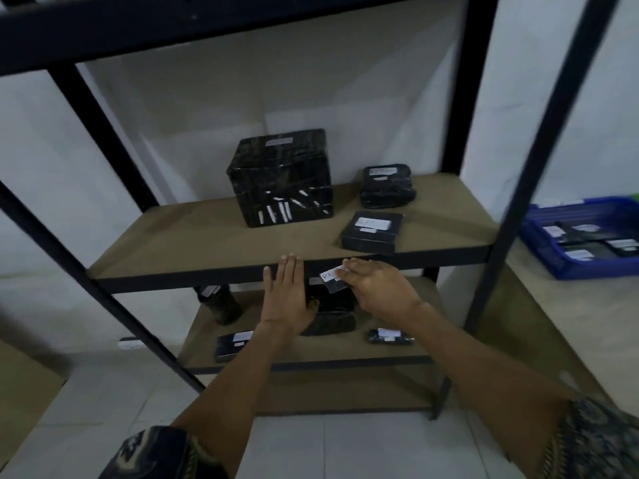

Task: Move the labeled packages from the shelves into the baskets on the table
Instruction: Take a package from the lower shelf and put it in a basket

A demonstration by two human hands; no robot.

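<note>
Package (332, 307): black wrap, white label (330, 274) on top. It is over the lower shelf (276, 354), just under the front edge of the middle shelf (193, 236), between both hands.
Left hand (287, 299): at the package's 9 o'clock. Its fingers (288, 271) are straight and the palm lies flat against the side, judged a brace for a two-handed lift.
Right hand (378, 288): at the package's 3 o'clock, laid over the label end. It is blurred, so I cannot tell whether its fingers grip or only rest.
Middle shelf, count: three. Big box (280, 178) at 11 o'clock of the hands; bundle (387, 184) and flat box (371, 231) at 1 o'clock.
Lower shelf, others: three. Bottle shape (219, 304) at 9 o'clock of the package, flat pack (233, 344) at 8 o'clock, small pack (390, 336) at 4 o'clock. Whether another lies under the held one is unclear.
Basket (587, 269): one, blue, on the tabletop (570, 305) at 3 o'clock of the hands. It holds several labelled packs (587, 242), number unclear.
Labels: turned up, presumably so they can be read.
Step judged: lifting off the shelf; seven not yet in the basket.
</note>
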